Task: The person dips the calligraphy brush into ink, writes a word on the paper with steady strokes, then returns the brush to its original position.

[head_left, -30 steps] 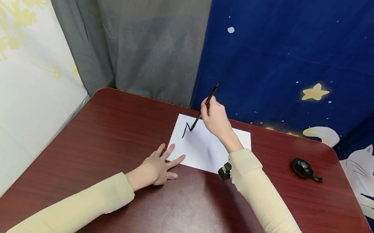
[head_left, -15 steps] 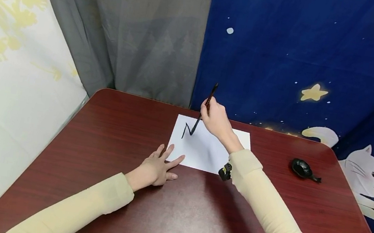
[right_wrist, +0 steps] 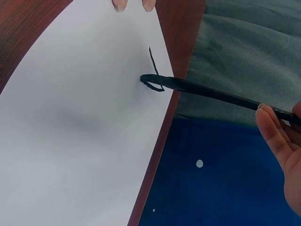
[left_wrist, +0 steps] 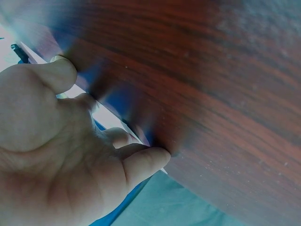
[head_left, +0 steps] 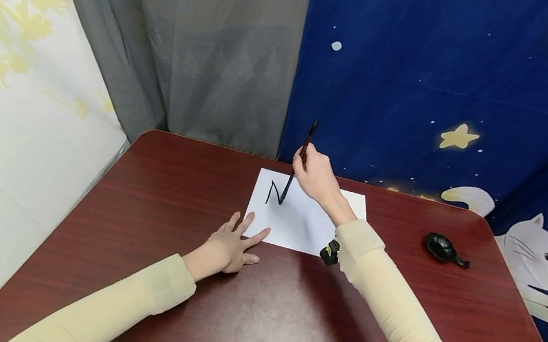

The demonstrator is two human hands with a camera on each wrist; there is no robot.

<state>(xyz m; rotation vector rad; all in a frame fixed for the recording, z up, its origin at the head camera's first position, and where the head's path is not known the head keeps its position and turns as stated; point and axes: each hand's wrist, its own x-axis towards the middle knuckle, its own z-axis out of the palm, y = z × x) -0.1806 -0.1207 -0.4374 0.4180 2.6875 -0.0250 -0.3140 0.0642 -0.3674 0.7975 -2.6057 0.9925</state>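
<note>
My right hand pinches a writing brush, its shaft leaning up and away over the far table edge. The dark brush tip meets the white sheet of paper at the lower end of a slanting ink stroke. Two thin black strokes join in a peak near the paper's upper left. In the right wrist view the brush crosses from the fingers to the ink line. My left hand is spread out, two fingertips over the paper's lower left corner, the thumb on the table.
A small black dish with a short handle sits on the dark red table, well right of the paper. Grey and blue curtains hang right behind the table's far edge. A black device is worn at my right wrist.
The brush tip has moved down and slightly right, lengthening the second stroke from the peak. My left hand stays in place on the paper's corner.
</note>
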